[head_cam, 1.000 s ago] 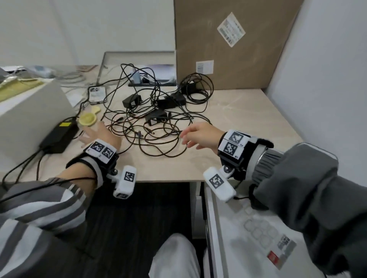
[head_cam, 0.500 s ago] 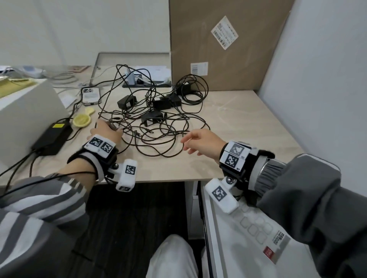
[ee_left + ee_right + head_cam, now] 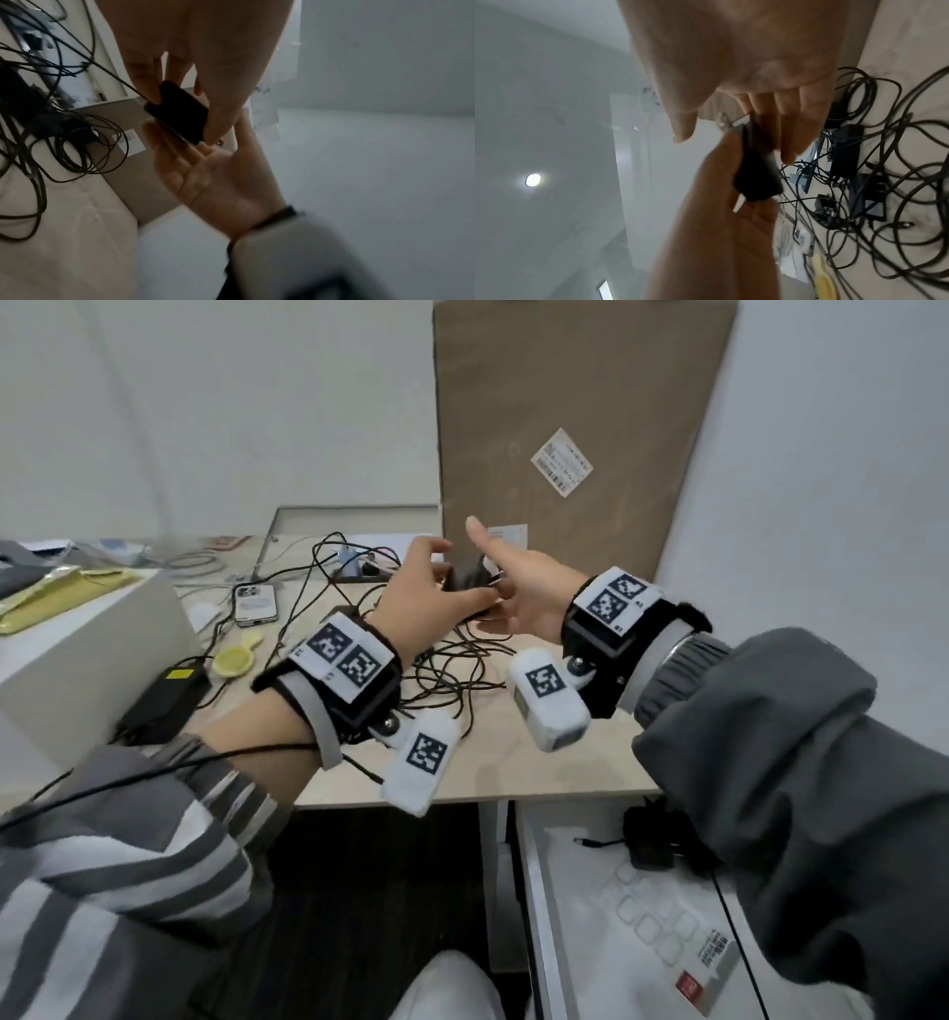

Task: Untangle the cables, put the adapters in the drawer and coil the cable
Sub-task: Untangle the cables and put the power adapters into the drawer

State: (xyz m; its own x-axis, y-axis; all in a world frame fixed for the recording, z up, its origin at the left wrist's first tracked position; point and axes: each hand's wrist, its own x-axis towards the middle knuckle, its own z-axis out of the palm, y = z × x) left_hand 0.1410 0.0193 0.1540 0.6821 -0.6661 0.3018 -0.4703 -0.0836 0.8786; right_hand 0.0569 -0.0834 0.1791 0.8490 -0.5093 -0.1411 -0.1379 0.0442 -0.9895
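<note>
Left grip point(image 3: 421, 598) pinched round black adapter point(image 3: 177, 113), held above desk point(image 3: 539, 762), right grip point(image 3: 518, 598) spread wide at its 3 o'clock, cables point(image 3: 452, 670) tangled below.

The black adapter point(image 3: 464, 580) is mostly buried between both hands in the head view — only a dark sliver shows. Its prongs are motion-blurred in the right wrist view. The cable tangle point(image 3: 452, 670) runs under the left wrist strap, and a second adapter in the drawer point(image 3: 648, 839) is half covered by the right sleeve.

White walls point(image 3: 205, 403) enclose a pale wooden desk point(image 3: 539, 762). A cardboard panel point(image 3: 565, 403) leans at its far edge. Dark floor point(image 3: 359, 891) below.
</note>
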